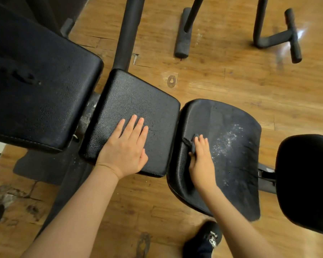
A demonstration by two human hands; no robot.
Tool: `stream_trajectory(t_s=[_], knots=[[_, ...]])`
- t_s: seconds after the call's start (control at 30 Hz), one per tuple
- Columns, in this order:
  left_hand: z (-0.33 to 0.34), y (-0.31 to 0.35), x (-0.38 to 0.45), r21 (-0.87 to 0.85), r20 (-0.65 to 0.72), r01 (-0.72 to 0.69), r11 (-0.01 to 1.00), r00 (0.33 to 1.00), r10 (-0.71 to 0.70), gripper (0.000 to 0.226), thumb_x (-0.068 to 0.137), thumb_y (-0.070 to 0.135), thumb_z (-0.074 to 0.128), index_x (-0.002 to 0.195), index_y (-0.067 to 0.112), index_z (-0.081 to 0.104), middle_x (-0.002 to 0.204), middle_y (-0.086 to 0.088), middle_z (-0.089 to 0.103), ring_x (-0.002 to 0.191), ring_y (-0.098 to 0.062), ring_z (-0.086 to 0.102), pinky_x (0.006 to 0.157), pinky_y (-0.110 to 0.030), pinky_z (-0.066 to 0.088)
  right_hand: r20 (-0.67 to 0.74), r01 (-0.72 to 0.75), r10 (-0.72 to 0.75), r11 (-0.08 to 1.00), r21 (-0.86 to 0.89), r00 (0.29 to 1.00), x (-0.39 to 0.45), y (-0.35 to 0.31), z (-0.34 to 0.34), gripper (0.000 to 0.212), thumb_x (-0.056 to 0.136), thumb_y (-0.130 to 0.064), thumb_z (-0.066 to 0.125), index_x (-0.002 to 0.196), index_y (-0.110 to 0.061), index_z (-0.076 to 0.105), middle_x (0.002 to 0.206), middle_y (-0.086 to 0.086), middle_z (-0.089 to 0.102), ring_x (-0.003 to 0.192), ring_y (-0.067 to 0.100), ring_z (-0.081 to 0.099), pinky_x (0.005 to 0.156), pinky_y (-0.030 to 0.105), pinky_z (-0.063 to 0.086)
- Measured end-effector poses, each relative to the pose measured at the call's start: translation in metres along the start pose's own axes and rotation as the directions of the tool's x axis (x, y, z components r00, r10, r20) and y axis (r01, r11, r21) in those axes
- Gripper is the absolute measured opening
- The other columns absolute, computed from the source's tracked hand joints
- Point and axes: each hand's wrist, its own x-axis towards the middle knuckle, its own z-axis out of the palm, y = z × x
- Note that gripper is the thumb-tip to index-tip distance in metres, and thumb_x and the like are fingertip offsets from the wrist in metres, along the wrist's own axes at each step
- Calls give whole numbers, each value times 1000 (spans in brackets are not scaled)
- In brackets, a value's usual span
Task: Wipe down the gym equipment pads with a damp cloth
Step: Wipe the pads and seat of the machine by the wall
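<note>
From above, the left hand (126, 146) lies flat, fingers straight, on the square black textured middle pad (138, 101). The right hand (201, 157) presses a small dark crumpled cloth (191, 143), its grip curled round it, onto the curved black seat pad (231, 155). Long overlapping strokes toward the white dusty speckles (227, 140) would likely clean best.

We saw bare wooden floor (222, 86) beyond the pads; the frame legs (183, 32) and round pad (306, 183) hemmed it in.

Wooden floor (231, 94) bears black bench frame (128, 30), perhaps a mat (41, 168).
</note>
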Motion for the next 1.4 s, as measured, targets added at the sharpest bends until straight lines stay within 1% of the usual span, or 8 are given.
stream_trajectory(t_s=[0.07, 0.23, 0.53, 0.67, 0.83, 1.03, 1.23, 1.4], knots=[[0, 1, 0, -1, -2, 0, 1000, 1000, 0, 62, 79, 30, 32, 125, -3, 59, 133, -26, 53, 125, -41, 49, 106, -52, 27, -17, 5, -5, 1000, 2, 1000, -32, 3, 5, 51, 93, -1, 46, 142, -7, 32, 146, -9, 16, 139, 8, 6, 106, 5, 0], [0, 1, 0, 0, -4, -10, 1000, 1000, 10, 62, 78, 30, 33, 122, -4, 61, 131, -26, 54, 123, -41, 51, 105, -52, 27, -40, 23, -23, 1000, 2, 999, -86, 14, 11, 48, 87, -1, 51, 135, -2, 45, 143, 0, 29, 137, 19, 23, 109, 6, 8], [-1, 3, -1, -6, -15, -21, 1000, 1000, 21, 62, 78, 30, 34, 123, -4, 60, 131, -26, 55, 124, -40, 51, 105, -51, 28, 3, 53, -53, 998, -33, 999, -100, 23, 12, 50, 87, -3, 49, 137, -4, 42, 146, 0, 28, 139, 10, 15, 110, 7, 7], [-2, 2, -1, 0, -11, -19, 1000, 1000, 19, 62, 78, 30, 34, 123, -3, 60, 132, -25, 54, 124, -40, 50, 106, -51, 27, 32, 22, -22, 1000, -7, 999, -56, 18, 3, 54, 92, -2, 49, 143, -7, 31, 151, -3, 16, 140, 12, 6, 106, 4, 1], [-1, 2, 0, -4, 2, -13, 1000, 1000, 13, 62, 78, 30, 35, 124, -2, 60, 133, -25, 53, 125, -40, 50, 106, -51, 28, 13, -112, 112, 994, 4, 994, 58, 15, -17, 51, 97, -9, 41, 145, -6, 23, 156, 8, 11, 145, 21, 2, 112, 27, 11], [0, 2, 0, -1, 1, -8, 1000, 1000, 8, 62, 79, 30, 35, 126, -2, 59, 134, -24, 53, 126, -39, 49, 105, -51, 28, -1, -173, 174, 981, -82, 985, 163, 11, -44, 34, 97, -6, 40, 130, 2, 39, 152, 15, 21, 143, 27, 9, 106, 42, 27], [0, 1, 1, 12, -2, -5, 1000, 1000, 5, 61, 78, 30, 35, 124, -1, 60, 134, -24, 53, 126, -39, 49, 104, -51, 30, -2, -106, 106, 993, -57, 994, 123, 24, -36, 51, 97, -8, 39, 146, -7, 23, 156, 6, 13, 144, 18, 3, 112, 27, 14], [0, 0, 0, 16, -23, -11, 1000, 1000, 12, 60, 79, 28, 34, 124, -3, 59, 133, -25, 53, 125, -40, 50, 105, -52, 29, 26, -88, 89, 995, -40, 996, 36, 27, -23, 51, 97, -8, 40, 146, -9, 24, 156, 3, 14, 144, 15, 4, 99, 9, 5]])
